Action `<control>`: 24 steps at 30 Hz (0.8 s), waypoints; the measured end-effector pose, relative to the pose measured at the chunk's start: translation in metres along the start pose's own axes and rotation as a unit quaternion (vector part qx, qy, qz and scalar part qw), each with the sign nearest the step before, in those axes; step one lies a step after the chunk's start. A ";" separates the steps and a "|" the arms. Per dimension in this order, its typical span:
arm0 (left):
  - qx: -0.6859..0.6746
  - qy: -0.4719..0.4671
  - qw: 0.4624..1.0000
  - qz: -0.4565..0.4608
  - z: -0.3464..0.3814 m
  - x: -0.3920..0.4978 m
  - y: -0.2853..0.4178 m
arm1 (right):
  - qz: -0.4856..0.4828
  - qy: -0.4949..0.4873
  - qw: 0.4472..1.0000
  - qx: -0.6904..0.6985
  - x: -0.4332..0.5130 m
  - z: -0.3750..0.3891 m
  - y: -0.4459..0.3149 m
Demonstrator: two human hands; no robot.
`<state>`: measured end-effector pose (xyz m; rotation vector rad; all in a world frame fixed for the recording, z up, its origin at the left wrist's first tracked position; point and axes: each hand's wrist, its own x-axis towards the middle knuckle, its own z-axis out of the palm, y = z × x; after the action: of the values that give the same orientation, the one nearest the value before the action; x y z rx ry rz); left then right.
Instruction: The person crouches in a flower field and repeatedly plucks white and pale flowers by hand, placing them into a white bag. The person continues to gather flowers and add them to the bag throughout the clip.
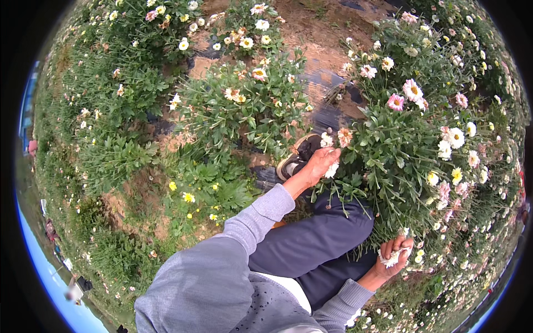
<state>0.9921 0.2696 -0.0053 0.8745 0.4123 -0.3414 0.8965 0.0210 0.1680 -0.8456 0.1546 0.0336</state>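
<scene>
My left hand (324, 161) is closed around white chrysanthemum blooms; one white head (327, 140) shows above the fingers and another (332, 170) below them. A faded orange-brown bloom (344, 137) is just to its right, at the edge of a leafy chrysanthemum bush (383, 154). Lower right, my right hand (393, 254) has its fingers curled over crumpled white flower heads (392, 258), beside the same bush. The stems inside both hands are hidden. Pink-and-white blooms (412, 90) and open white ones (456, 137) stand on the bush.
My shoe (297, 157) rests near black plastic sheeting (266, 177) and bare soil (329, 54). My bent knee (358, 220) touches the bush. Another flowering bush (245, 104) stands left of it, with yellow-flowered plants (204, 187) below. A person (74, 293) is far off, lower left.
</scene>
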 end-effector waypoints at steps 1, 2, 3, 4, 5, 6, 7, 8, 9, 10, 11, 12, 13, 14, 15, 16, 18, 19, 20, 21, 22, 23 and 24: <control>0.037 -0.002 0.999 0.034 0.002 -0.011 -0.005 | 0.001 -0.008 1.000 0.005 -0.001 0.000 0.000; 0.056 -0.012 0.998 -0.006 -0.001 -0.022 -0.007 | 0.002 -0.015 1.000 0.009 -0.001 0.000 0.001; 0.076 -0.025 0.996 -0.049 0.003 -0.037 0.009 | 0.001 -0.019 1.000 0.012 -0.001 -0.002 0.000; 0.088 -0.066 0.994 -0.005 0.006 -0.048 0.020 | 0.001 -0.019 1.000 0.009 -0.002 -0.004 -0.001; 0.089 -0.089 0.992 -0.027 0.012 -0.063 0.048 | -0.006 0.015 1.000 0.000 0.000 -0.002 0.001; 0.104 -0.101 0.989 -0.026 0.015 -0.066 0.061 | -0.008 0.007 1.000 -0.007 0.002 0.000 0.000; 0.120 -0.113 0.986 -0.025 0.015 -0.067 0.067 | -0.010 0.001 1.000 -0.013 0.002 0.002 -0.001; 0.134 -0.127 0.981 -0.051 0.007 -0.068 0.064 | -0.014 0.000 1.000 0.001 0.000 0.005 0.001; 0.149 -0.124 0.979 -0.070 0.005 -0.070 0.064 | -0.009 -0.012 1.000 0.009 0.002 0.004 0.001; 0.154 -0.123 0.977 -0.084 0.006 -0.076 0.068 | -0.009 -0.021 1.000 0.012 0.002 0.003 0.000; 0.160 -0.121 0.975 -0.099 0.008 -0.082 0.071 | -0.009 -0.029 0.999 0.016 0.002 0.002 -0.001; 0.111 -0.124 0.981 -0.097 0.006 -0.088 0.069 | -0.006 -0.035 0.999 0.011 0.004 0.002 -0.001; 0.092 -0.086 0.987 -0.103 0.008 -0.089 0.069 | -0.011 -0.026 1.000 0.008 0.003 0.005 0.000; 0.101 -0.084 0.985 -0.110 0.009 -0.083 0.065 | -0.019 -0.021 1.000 0.004 0.004 0.005 -0.004; 0.112 -0.074 0.984 -0.114 0.003 -0.076 0.061 | -0.020 -0.019 1.000 0.006 0.004 0.006 -0.004; 0.170 -0.022 0.977 -0.129 -0.006 -0.066 0.047 | -0.017 -0.026 0.999 0.017 0.002 -0.002 -0.004; 0.250 0.042 0.966 -0.048 -0.047 -0.037 0.002 | -0.026 -0.018 0.999 0.018 -0.001 0.004 -0.005; 0.369 0.129 0.917 -0.080 -0.072 -0.018 -0.021 | -0.031 -0.018 0.999 0.021 -0.001 0.002 -0.005; 0.555 0.167 0.815 -0.032 -0.087 -0.003 -0.034 | -0.034 -0.020 0.999 0.021 -0.004 0.000 -0.005; 0.557 0.154 0.816 0.007 -0.093 0.004 -0.039 | -0.031 -0.026 0.999 0.032 -0.006 -0.002 -0.005; 0.567 0.179 0.803 0.040 -0.142 0.019 -0.077 | -0.020 -0.041 0.998 0.045 -0.006 -0.001 -0.006; 0.603 0.198 0.770 0.061 -0.168 0.034 -0.100 | -0.013 -0.050 0.997 0.055 -0.007 -0.002 -0.004; 0.637 0.227 0.733 0.078 -0.194 0.043 -0.120 | -0.004 -0.064 0.996 0.061 -0.007 -0.004 -0.004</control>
<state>0.9352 0.3470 -0.2168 2.3791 0.5340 -0.2137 0.8897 0.0156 0.1688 -0.7188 0.0323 0.0703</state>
